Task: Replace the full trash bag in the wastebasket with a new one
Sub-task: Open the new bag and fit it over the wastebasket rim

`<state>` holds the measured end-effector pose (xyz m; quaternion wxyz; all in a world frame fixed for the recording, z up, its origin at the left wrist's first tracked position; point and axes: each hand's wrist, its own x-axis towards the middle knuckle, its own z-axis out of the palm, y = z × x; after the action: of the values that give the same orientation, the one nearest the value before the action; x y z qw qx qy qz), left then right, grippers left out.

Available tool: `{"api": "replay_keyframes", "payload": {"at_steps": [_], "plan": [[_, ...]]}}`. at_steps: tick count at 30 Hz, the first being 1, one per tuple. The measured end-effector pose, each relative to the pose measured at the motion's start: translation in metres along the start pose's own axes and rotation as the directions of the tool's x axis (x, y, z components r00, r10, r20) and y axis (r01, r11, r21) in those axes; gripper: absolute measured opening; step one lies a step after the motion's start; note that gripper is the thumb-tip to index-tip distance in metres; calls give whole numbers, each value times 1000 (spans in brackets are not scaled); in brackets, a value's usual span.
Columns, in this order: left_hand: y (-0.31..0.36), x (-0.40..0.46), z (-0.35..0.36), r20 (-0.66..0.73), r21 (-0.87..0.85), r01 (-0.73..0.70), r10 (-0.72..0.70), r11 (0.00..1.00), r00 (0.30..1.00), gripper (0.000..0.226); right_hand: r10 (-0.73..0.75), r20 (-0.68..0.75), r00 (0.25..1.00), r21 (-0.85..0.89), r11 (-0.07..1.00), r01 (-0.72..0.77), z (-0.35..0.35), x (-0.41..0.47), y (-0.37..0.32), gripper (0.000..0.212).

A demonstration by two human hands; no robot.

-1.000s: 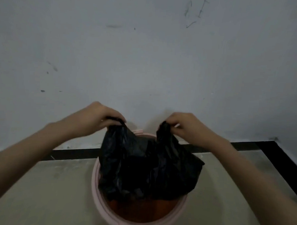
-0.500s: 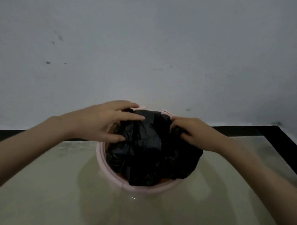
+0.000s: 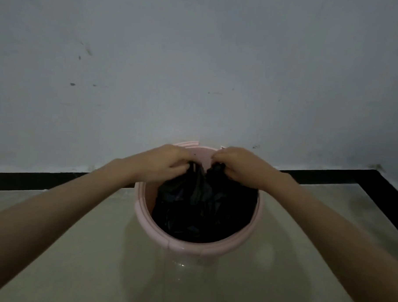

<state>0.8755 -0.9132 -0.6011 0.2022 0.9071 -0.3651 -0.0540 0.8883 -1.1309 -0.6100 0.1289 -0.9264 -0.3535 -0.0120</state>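
A round pink wastebasket point(image 3: 190, 246) stands on the floor against the wall. A crumpled black trash bag point(image 3: 204, 210) fills its inside, below the rim. My left hand point(image 3: 163, 163) pinches the bag's upper edge at the far left of the opening. My right hand point(image 3: 240, 165) pinches another bunch of the bag's edge at the far right. The two hands are close together, just inside the far rim. The basket's bottom is hidden under the plastic.
A pale grey wall point(image 3: 197, 71) with small dark marks rises right behind the basket. A black skirting strip point(image 3: 44, 180) runs along its base and turns toward me at the right point(image 3: 387, 200). The floor point(image 3: 74, 259) is glossy beige tile.
The bag was held up above the basket, then lowered. It now sits down inside the rim, and both hands have shifted to grip its edge near the far rim.
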Motion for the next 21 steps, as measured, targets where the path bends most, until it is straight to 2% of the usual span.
{"api": "replay_keyframes", "payload": {"at_steps": [2,3,5,6,8,10,12,13,14,15,16,17,18,19,20,21], "plan": [[8,-12,-11,-71,206,-154,172,966,983,53,-34,-193,981,31,999,41,-32,-26,3,25],[12,-16,-11,-37,318,-214,238,924,971,59,-52,-272,961,42,997,65,-46,-40,3,21],[17,-18,-8,86,459,-274,265,845,960,62,-28,-388,921,103,992,74,-65,-70,2,18],[18,-17,-6,128,519,-299,273,801,954,58,-14,-420,907,138,987,79,-71,-84,4,20],[19,-13,-7,196,617,-343,283,708,939,35,28,-437,899,233,969,82,-80,-111,10,23],[18,-12,-7,223,638,-365,292,678,930,9,109,-362,926,451,889,72,-83,-141,16,11],[17,-16,-8,214,614,-379,316,692,924,13,133,-228,964,509,861,2,-81,-166,16,23],[19,-19,-8,199,598,-384,334,704,921,22,177,-89,980,446,887,-120,-76,-174,10,20],[21,-21,-7,187,577,-383,340,722,922,33,173,61,983,351,918,-183,-64,-183,12,8],[24,-24,-5,192,547,-367,314,752,930,45,184,183,966,231,947,-225,-58,-190,8,30],[27,-27,-3,213,517,-347,275,782,937,54,189,238,953,128,966,-224,-48,-193,9,52],[30,-30,1,238,494,-331,242,804,941,58,236,241,941,93,960,-264,-49,-193,-2,59],[30,-33,7,251,479,-325,228,816,941,58,224,148,963,69,969,-236,-50,-190,-11,51],[29,-35,12,244,475,-327,234,817,941,58,175,-47,984,46,984,-173,-58,-183,-28,36],[26,-35,16,224,477,-327,247,816,943,59,73,-271,960,-11,997,-79,-63,-175,-42,21],[24,-35,18,204,475,-311,241,823,949,59,-11,-394,919,-107,994,-34,-66,-165,-57,21]]}}
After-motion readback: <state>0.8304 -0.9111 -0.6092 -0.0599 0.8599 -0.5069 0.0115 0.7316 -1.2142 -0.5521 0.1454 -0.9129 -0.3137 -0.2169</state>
